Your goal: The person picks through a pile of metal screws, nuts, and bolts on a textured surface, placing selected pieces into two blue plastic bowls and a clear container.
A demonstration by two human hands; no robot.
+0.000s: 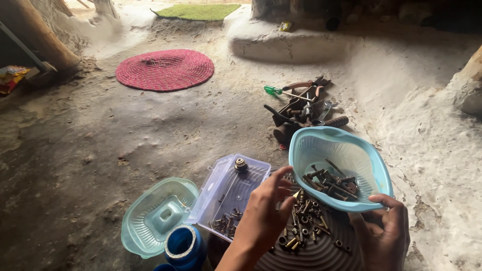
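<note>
The light blue plastic bowl [341, 160] is tilted above the near right edge of a dark ribbed mat [316, 253], with bolts [331, 181] gathered in it. The right hand [384, 233] grips its lower rim, fingers curled. The left hand [266, 213] reaches into loose screws [304, 221] on the mat, fingers pressed together. A clear plastic box [231, 193] lies left, hand tools [301, 108] beyond.
</note>
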